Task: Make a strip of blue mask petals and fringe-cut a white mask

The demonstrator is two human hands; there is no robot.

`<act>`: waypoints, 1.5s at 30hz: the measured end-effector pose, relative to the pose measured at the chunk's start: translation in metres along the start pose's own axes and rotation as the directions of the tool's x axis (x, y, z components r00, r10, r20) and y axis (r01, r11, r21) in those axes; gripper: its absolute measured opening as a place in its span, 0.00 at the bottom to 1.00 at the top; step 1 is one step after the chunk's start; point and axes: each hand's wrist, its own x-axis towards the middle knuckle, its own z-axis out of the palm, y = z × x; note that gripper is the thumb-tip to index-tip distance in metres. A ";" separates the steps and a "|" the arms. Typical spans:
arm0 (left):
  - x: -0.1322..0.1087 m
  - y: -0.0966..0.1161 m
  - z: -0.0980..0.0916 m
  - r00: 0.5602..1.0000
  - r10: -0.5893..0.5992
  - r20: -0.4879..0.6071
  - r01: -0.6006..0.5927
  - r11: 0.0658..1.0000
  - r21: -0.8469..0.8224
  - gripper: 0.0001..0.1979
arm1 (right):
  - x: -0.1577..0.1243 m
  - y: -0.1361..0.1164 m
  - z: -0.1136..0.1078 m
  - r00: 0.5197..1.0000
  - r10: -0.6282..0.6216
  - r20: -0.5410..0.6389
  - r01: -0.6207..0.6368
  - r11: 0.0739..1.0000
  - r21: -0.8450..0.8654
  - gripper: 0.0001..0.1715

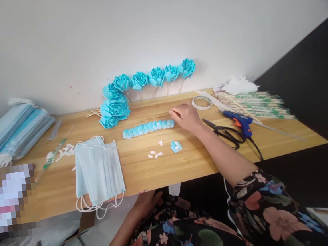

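Observation:
My right hand [186, 116] is over the table with its fingers curled together, at the right end of a row of folded light-blue pieces [148, 128]. Whatever its fingertips pinch, if anything, is hidden. Below the table's front edge, my left hand [150, 202] rests by my lap in shadow; its fingers do not show clearly. One blue folded piece [176, 146] with white bits on it lies in front of my right hand. Several small white strips [155, 155] are scattered to its left. A stack of pale blue face masks [97, 170] overhangs the front edge.
Blue flowers on sticks [140, 80] line the wall. To the right lie a tape roll [201, 102], black scissors [227, 134], a blue glue gun [244, 123] and wrapped sticks [258, 106]. More masks [16, 128] are piled at the left; a blurred-out object [5, 200] is nearer.

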 end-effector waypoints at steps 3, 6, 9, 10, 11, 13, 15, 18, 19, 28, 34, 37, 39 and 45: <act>-0.017 -0.006 0.001 0.989 -0.031 0.144 0.032 0.999 -0.008 0.19 | 0.001 0.001 -0.004 0.999 0.021 -0.027 -0.020 0.999 0.028 0.19; -0.042 0.017 -0.018 0.974 -0.001 0.227 0.018 0.997 -0.072 0.20 | 0.004 -0.002 -0.011 0.997 0.069 -0.033 -0.065 0.991 0.116 0.19; -0.059 0.059 -0.051 0.984 0.065 0.166 -0.065 0.998 -0.009 0.18 | 0.007 -0.013 -0.026 0.989 0.146 0.038 -0.151 0.942 0.301 0.16; -0.061 0.074 -0.063 0.983 0.086 0.164 -0.090 0.996 0.019 0.17 | 0.007 -0.018 -0.033 0.983 0.153 0.098 -0.178 0.920 0.350 0.16; -0.060 0.088 -0.075 0.979 0.117 0.165 -0.123 0.992 0.029 0.16 | 0.008 -0.024 -0.041 0.975 0.137 0.177 -0.194 0.910 0.366 0.16; -0.053 0.110 -0.098 0.966 0.195 0.169 -0.205 0.978 0.043 0.14 | 0.007 -0.034 -0.056 0.936 0.052 0.348 -0.176 0.926 0.335 0.14; -0.038 0.124 -0.115 0.962 0.247 0.114 -0.259 0.960 0.103 0.13 | 0.002 -0.041 -0.068 0.862 -0.047 0.505 -0.119 0.949 0.292 0.12; -0.003 0.130 -0.130 0.956 0.294 -0.016 -0.286 0.940 0.187 0.12 | -0.011 -0.043 -0.073 0.762 -0.080 0.643 -0.067 0.977 0.201 0.12; 0.010 0.129 -0.133 0.950 0.308 -0.051 -0.292 0.934 0.204 0.12 | -0.015 -0.042 -0.073 0.743 -0.067 0.666 -0.063 0.984 0.169 0.12; 0.102 0.106 -0.127 0.915 0.348 -0.202 -0.299 0.924 0.236 0.14 | -0.020 -0.045 -0.061 0.675 0.079 0.734 -0.132 0.991 0.015 0.14; 0.107 0.092 -0.121 0.883 0.318 -0.345 -0.285 0.948 0.143 0.14 | -0.015 -0.060 -0.054 0.638 0.117 0.761 -0.097 0.993 -0.071 0.11; 0.106 0.085 -0.122 0.880 0.292 -0.374 -0.276 0.956 0.097 0.14 | -0.013 -0.057 -0.053 0.651 0.094 0.753 -0.098 0.994 -0.039 0.10; 0.107 0.082 -0.122 0.888 0.267 -0.375 -0.264 0.963 0.062 0.14 | -0.010 -0.052 -0.052 0.700 0.091 0.708 -0.168 0.985 0.039 0.08; 0.109 0.078 -0.122 0.906 0.226 -0.359 -0.253 0.967 -0.031 0.15 | 0.001 -0.047 -0.052 0.816 0.075 0.573 -0.317 0.888 0.334 0.04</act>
